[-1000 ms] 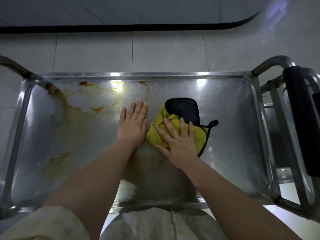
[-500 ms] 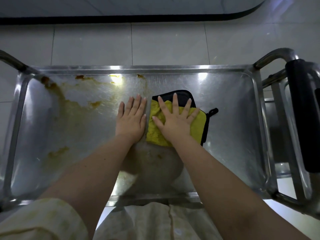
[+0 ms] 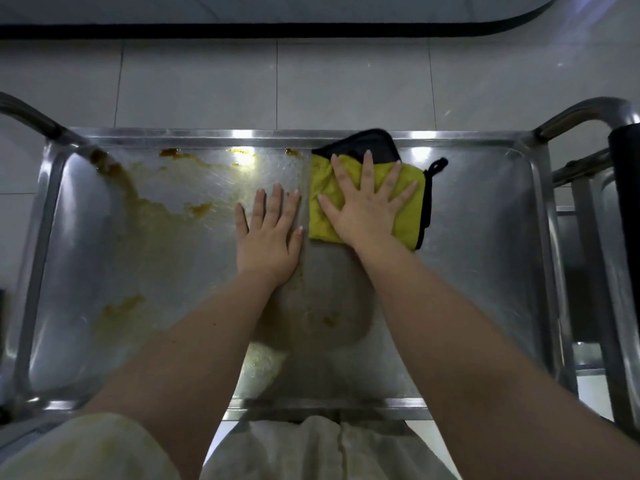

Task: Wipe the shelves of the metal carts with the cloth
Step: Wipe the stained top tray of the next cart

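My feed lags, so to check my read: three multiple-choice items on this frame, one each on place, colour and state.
1. Where is the cloth on the shelf?
A. near left corner
B. at the far rim, right of centre
C. draped over the handle

2. What colour is the cloth's upper face?
A. yellow
B. red
C. white

3. How is the left hand?
A. gripping the cloth
B. lifted clear
C. flat on bare metal

1 B: its black corner reaches the far rim.
2 A: yellow shows around the right hand.
3 C: straight fingers lie on the shelf beside the cloth.
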`<control>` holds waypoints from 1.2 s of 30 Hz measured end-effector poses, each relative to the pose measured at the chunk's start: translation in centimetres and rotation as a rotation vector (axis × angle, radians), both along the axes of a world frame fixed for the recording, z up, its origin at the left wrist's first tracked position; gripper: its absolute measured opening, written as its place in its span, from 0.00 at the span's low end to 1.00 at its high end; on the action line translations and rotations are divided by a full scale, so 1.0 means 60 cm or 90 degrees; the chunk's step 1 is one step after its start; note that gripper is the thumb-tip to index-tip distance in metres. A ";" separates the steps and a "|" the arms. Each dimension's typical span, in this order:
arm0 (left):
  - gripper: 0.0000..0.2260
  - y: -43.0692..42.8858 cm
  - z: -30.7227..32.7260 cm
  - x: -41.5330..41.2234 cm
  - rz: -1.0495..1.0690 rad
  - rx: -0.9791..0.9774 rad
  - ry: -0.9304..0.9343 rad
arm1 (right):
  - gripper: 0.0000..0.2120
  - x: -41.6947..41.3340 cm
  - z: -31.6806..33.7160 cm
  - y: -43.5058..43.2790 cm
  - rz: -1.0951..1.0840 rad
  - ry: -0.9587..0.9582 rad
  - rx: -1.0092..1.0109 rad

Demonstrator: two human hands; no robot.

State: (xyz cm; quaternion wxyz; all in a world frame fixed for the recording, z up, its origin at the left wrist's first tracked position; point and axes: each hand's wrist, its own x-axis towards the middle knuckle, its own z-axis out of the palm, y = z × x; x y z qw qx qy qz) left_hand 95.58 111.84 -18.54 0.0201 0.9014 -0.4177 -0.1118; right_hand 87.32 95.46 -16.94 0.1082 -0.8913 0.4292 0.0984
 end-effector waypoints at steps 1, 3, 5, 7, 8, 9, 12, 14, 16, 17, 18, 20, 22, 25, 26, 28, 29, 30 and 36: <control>0.27 -0.001 -0.002 0.000 0.001 -0.004 0.000 | 0.36 0.015 0.000 -0.017 -0.003 0.005 0.003; 0.26 -0.005 -0.002 0.001 0.001 -0.003 0.003 | 0.37 0.029 0.000 -0.032 -0.002 0.015 0.002; 0.26 -0.010 -0.002 0.003 0.002 0.005 0.002 | 0.37 0.020 0.000 -0.027 0.011 0.019 0.001; 0.26 -0.012 0.000 0.002 0.003 0.020 0.000 | 0.37 -0.014 0.002 -0.003 0.034 0.013 0.008; 0.25 -0.013 0.001 0.002 0.004 0.025 0.000 | 0.37 -0.039 0.002 0.017 0.052 0.002 0.006; 0.25 -0.013 0.002 0.001 0.007 0.027 0.002 | 0.36 -0.070 0.002 0.044 0.072 -0.011 0.000; 0.25 -0.012 0.003 -0.003 0.009 0.034 -0.002 | 0.35 -0.180 -0.001 0.153 0.117 -0.058 -0.033; 0.25 -0.011 0.005 -0.004 0.009 0.035 -0.004 | 0.35 -0.238 -0.006 0.219 0.139 -0.063 -0.049; 0.25 -0.009 0.009 -0.007 0.009 0.033 0.005 | 0.35 -0.261 -0.011 0.244 0.141 -0.063 -0.051; 0.25 -0.006 0.013 -0.011 0.011 0.032 0.015 | 0.35 -0.262 -0.011 0.246 0.135 -0.064 -0.050; 0.24 0.001 0.016 -0.020 0.012 0.030 0.025 | 0.35 -0.259 -0.010 0.246 0.130 -0.062 -0.051; 0.24 0.027 0.020 -0.050 0.008 0.021 0.041 | 0.35 -0.255 -0.009 0.244 0.125 -0.053 -0.059; 0.24 0.064 0.021 -0.081 0.000 0.002 0.055 | 0.35 -0.255 -0.009 0.243 0.127 -0.051 -0.062; 0.24 0.103 0.017 -0.102 -0.011 -0.019 0.036 | 0.34 -0.258 -0.005 0.243 0.132 -0.059 -0.059; 0.24 0.106 0.014 -0.102 -0.011 -0.023 0.029 | 0.34 -0.256 -0.003 0.243 0.130 -0.054 -0.059; 0.24 0.104 0.009 -0.098 -0.009 -0.031 0.019 | 0.32 -0.239 0.005 0.230 0.124 -0.035 -0.060; 0.24 0.102 0.007 -0.098 -0.010 -0.032 0.015 | 0.32 -0.220 0.007 0.212 0.115 -0.029 -0.058; 0.24 0.101 0.004 -0.097 -0.011 -0.032 0.011 | 0.32 -0.191 0.007 0.184 0.101 -0.025 -0.049; 0.24 0.093 -0.005 -0.092 -0.004 -0.041 -0.005 | 0.33 0.000 -0.002 -0.013 -0.024 0.011 0.012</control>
